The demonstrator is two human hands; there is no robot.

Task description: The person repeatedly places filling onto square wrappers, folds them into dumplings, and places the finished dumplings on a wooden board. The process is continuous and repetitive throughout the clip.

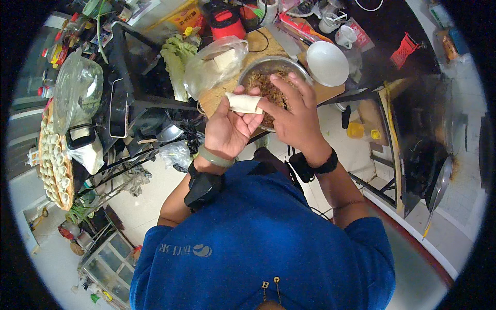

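My left hand [230, 130], palm up, holds a pale dough wrapper [244, 103] folded over into a short roll. Its thumb presses the left end while the fingers support the roll from below. At the right end, my right hand [296, 112] grips the wrapper's edge with a finger; its other fingers are raised and spread, and its thumb is hidden. Beneath the hands, a steel bowl [248, 71] holds brown minced filling [267, 87], partly covered by the right hand. The bowl stands on a wooden board [215, 97].
A plastic bag [205, 73] with a stack of pale wrappers [224, 59] lies beside leafy cabbage [180, 58]. A white bowl [327, 64] and a cleaver [285, 40] are near the steel bowl. At far left, a tray [71, 190] bears several dumplings [52, 155] by a clear lidded bowl [87, 87].
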